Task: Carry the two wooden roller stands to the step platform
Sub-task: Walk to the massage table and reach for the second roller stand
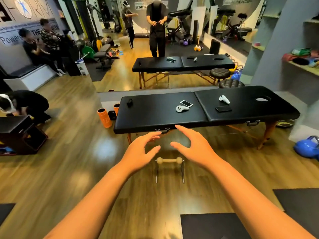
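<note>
One wooden roller stand stands on the wood floor in front of me: a pale wooden bar with ball ends on two thin metal legs. Both my arms stretch out above it. My left hand hovers over its left side, fingers spread and relaxed, holding nothing. My right hand hovers over its right side, fingers spread the same way, also holding nothing. Neither hand touches the stand. I see no second roller stand. A black stepped box stands at the left edge.
A black massage table with two white controllers and phones stands just beyond the stand, before a wall mirror. Orange foam rollers sit at its left end, a blue kettlebell at right. A person crouches at left. Dark mats lie near my feet.
</note>
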The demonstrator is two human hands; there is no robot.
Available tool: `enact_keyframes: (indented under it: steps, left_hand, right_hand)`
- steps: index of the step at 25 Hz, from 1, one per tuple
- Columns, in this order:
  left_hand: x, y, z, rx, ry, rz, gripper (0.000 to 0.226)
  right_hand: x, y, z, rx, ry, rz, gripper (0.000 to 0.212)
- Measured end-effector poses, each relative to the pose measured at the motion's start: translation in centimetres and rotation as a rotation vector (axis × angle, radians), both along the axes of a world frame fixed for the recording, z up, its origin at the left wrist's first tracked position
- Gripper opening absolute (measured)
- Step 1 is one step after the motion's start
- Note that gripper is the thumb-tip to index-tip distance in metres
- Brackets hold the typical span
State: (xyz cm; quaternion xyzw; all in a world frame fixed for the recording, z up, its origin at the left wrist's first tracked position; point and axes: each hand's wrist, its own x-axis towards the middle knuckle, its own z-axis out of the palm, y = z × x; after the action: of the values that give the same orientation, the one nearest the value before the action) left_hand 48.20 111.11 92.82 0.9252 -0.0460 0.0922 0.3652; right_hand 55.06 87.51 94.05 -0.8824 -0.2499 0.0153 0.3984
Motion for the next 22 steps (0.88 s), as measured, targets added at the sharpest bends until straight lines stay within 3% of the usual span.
enact_keyframes:
  steps: [8,17,22]
  left_hand:
    - [15.6,2.4,-9.8,-0.008,0.13,-0.028,0.059]
    - [38.0,4.6,-22.4,0.047,0.143,-0.174,0.058]
    - [42.1,3.8,-35.4,0.102,0.246,-0.246,0.067]
  right_hand:
    - [15.4,0.5,-8.9,-0.061,0.121,-0.011,0.081]
    - [34.8,4.3,-22.0,-0.085,0.196,-0.05,0.081]
    - [40.3,3.6,-34.4,-0.082,0.387,-0.047,0.084]
